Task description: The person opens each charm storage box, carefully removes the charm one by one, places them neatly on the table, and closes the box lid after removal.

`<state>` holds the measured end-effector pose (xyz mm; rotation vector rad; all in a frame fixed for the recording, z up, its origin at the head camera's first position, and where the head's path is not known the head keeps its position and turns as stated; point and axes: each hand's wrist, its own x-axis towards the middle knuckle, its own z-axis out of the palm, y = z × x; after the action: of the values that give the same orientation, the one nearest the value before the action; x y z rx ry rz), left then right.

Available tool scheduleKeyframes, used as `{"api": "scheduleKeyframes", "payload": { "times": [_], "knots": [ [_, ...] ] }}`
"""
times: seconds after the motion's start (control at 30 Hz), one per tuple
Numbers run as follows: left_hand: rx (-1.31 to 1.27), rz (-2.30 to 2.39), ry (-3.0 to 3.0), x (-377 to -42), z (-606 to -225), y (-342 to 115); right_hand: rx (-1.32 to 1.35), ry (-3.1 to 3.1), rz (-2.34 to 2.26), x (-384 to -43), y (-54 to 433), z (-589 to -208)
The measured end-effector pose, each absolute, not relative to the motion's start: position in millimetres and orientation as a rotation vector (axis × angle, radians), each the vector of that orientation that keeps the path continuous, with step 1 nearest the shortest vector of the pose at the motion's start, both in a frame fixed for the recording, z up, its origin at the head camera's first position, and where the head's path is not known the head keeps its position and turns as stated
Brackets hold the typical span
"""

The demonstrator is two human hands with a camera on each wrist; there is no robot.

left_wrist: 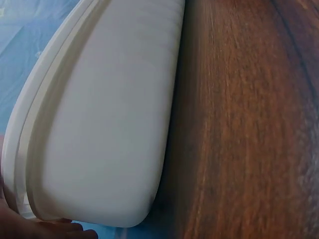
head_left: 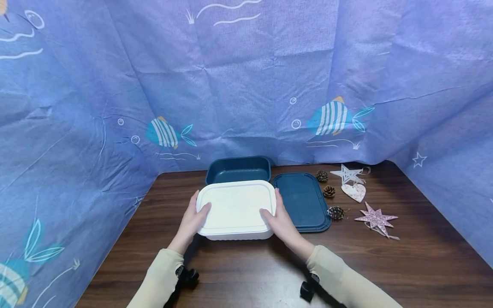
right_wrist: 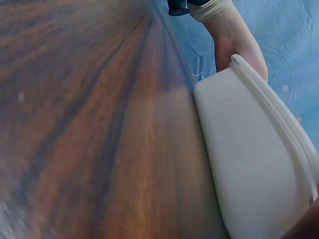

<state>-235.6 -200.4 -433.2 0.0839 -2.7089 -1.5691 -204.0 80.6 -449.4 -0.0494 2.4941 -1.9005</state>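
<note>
A white lidded plastic food container (head_left: 236,207) is between my two hands, in front of a dark blue container. My left hand (head_left: 194,218) grips its left end, thumb on top of the lid and fingers at the side. At the opposite end my right hand (head_left: 281,220) holds it the same way, thumb over the lid's edge. The left wrist view shows the container's smooth side wall (left_wrist: 107,114) and fingers curled under the lid rim at the lower left. In the right wrist view the same container (right_wrist: 249,149) appears, with the left hand (right_wrist: 241,50) at its far end.
Behind stands an open dark blue container (head_left: 239,167); a dark blue lid (head_left: 302,201) lies to its right. Several pine cones (head_left: 329,191), a white star (head_left: 348,174), a heart ornament (head_left: 354,192) and a pink glitter star (head_left: 376,218) lie farther right. A blue curtain (head_left: 246,85) borders the wooden table (head_left: 246,273).
</note>
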Motion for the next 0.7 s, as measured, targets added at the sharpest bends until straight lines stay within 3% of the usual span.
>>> {"api": "scheduleKeyframes", "payload": {
  "times": [0.7],
  "knots": [
    [0.138,-1.637,-2.761,-240.5,-440.4,-199.3,-0.029,2.480,-1.867,-208.8,81.4,-451.6]
  ]
}}
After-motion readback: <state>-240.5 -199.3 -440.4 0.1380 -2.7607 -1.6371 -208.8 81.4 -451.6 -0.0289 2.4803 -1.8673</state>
